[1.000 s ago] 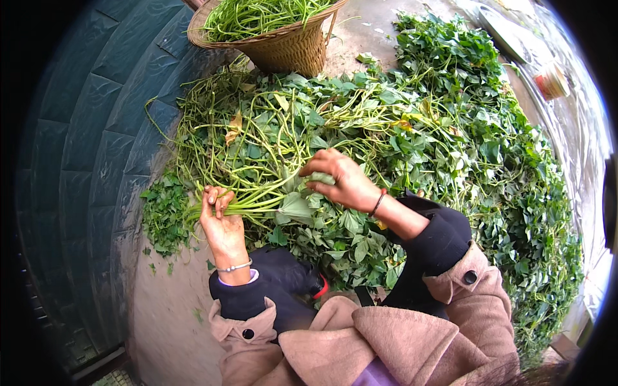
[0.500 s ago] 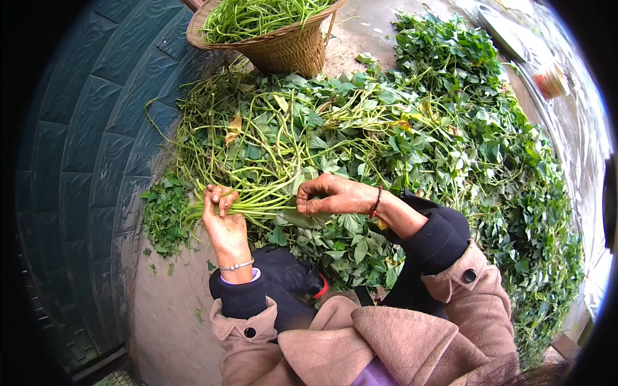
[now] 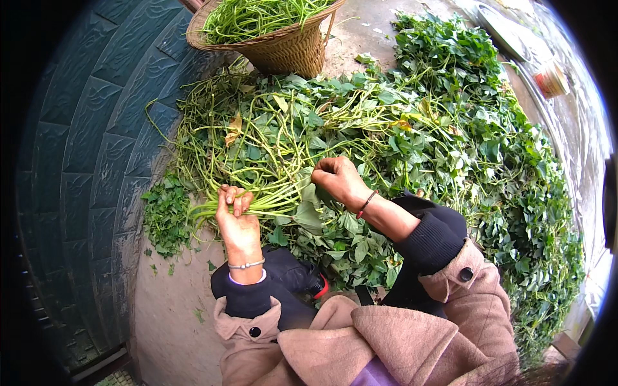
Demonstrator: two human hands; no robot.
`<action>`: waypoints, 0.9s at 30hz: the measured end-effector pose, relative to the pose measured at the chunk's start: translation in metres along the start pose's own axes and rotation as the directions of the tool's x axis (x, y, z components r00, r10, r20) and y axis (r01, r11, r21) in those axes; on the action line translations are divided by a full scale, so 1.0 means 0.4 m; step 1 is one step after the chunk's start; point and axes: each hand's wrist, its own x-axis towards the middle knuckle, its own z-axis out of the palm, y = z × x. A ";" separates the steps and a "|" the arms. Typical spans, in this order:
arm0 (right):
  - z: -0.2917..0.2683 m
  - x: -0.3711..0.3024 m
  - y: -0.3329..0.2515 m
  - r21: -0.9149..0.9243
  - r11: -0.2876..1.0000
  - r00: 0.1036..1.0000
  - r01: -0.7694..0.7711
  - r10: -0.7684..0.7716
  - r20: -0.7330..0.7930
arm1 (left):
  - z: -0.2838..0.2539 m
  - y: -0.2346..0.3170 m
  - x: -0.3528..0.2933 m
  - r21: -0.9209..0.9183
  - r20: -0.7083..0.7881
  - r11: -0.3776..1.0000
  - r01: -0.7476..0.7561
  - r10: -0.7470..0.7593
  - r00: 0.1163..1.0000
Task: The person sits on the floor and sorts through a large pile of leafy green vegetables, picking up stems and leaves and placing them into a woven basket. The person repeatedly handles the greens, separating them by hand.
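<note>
My left hand (image 3: 239, 222) is closed around a bunch of long pale-green leaf stems (image 3: 273, 204), which stick out on both sides of the fingers. Beyond the bunch's right end, my right hand (image 3: 341, 183) is held in a pinch, thumb and forefinger together; what lies between them, if anything, is hidden. A broad green leaf (image 3: 308, 217) hangs at the right end of the stems. Under both hands spreads a heap of leafy green vines (image 3: 386, 154), with bare stems tangled on its left part.
A woven basket (image 3: 286, 55) full of green stems (image 3: 264, 19) stands at the far side. A tiled wall (image 3: 90, 141) runs along the left. At the far right are a small tub (image 3: 551, 80) and clear plastic sheeting (image 3: 579, 128). A small leaf pile (image 3: 166, 212) lies left.
My right hand has moved up and slightly right, its wrist tilting. My left hand has shifted a little to the right with the stems still in it.
</note>
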 end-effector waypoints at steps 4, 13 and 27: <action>0.004 0.024 0.015 0.091 0.988 0.963 -0.123 0.141 -0.230 | -0.005 0.016 0.006 -0.001 0.025 0.998 -0.062 0.062 0.998; 0.040 -0.069 -0.057 -0.445 0.632 0.754 0.635 -0.631 0.180 | -0.017 0.020 0.014 -0.067 0.016 0.992 -0.106 0.107 0.994; 0.050 -0.024 -0.014 0.060 0.983 0.971 0.171 -0.158 -0.180 | 0.004 0.015 0.003 -0.120 0.059 0.992 -0.039 0.046 0.997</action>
